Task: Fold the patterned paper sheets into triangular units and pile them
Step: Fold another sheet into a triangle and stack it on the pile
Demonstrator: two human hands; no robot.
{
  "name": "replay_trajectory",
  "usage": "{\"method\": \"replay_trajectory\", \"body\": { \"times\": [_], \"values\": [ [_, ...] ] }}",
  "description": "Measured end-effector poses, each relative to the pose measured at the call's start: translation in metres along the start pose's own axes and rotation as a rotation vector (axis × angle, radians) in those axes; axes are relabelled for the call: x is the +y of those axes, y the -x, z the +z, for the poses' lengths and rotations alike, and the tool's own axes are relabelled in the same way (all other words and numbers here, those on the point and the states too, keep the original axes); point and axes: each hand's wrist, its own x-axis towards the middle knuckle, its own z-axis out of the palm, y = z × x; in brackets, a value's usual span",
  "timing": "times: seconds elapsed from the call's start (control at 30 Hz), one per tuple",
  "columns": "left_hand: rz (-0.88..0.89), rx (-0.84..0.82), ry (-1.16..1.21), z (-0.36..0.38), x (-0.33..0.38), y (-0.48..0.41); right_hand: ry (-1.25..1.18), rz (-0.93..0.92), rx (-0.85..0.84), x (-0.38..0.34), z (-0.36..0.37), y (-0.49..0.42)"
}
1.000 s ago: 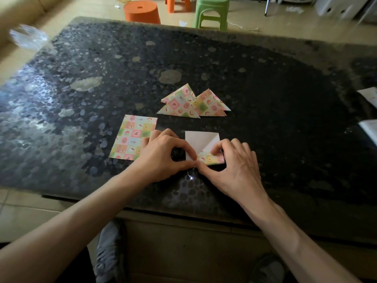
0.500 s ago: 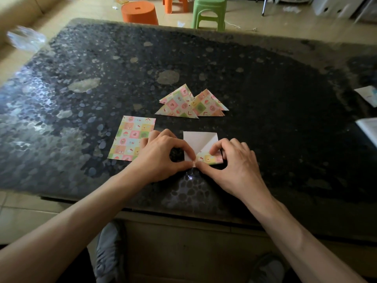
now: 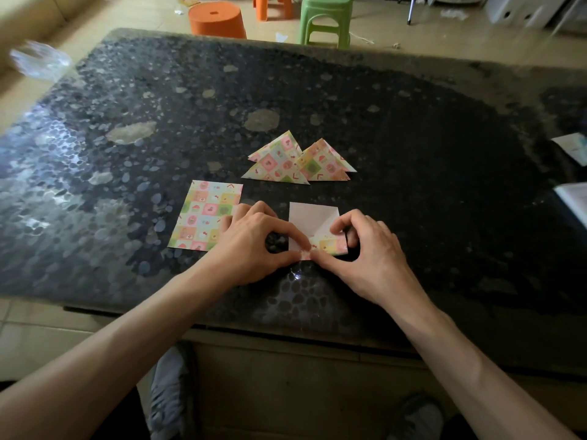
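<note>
White-backed paper sheet (image 3: 313, 217) | left hand (image 3: 251, 246), right hand (image 3: 371, 255) both pinch its near edge | fold runs left-right | triangle pile (image 3: 295, 163) straight beyond

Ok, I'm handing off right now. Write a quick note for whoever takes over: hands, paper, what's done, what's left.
Left hand: pinches the near left corner of the half-folded sheet, white side up.
Right hand: pinches that sheet's turned-up patterned near edge.
Unfolded sheet: flat on the table, to the left, one corner hidden by the left hand.
Done: folded triangles piled farther back, overlapping; at least two.
Left: finish this fold, add it to the pile, then fold the flat sheet.
</note>
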Motion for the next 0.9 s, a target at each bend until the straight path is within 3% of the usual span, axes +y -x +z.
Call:
{"method": "replay_trajectory", "body": {
  "times": [0.23, 0.43, 0.9],
  "values": [
    [-0.009, 0.006, -0.021, 0.002, 0.001, -0.001, -0.093, 0.024, -0.030, 0.004, -0.006, -0.003],
    [-0.056, 0.187, -0.005, 0.020, 0.008, 0.002, -0.135, 0.010, -0.034, 0.006, -0.008, -0.002],
    [-0.101, 0.285, -0.002, 0.035, 0.013, 0.001, -0.181, -0.001, -0.063, 0.013, -0.015, -0.005]
  ]
}}
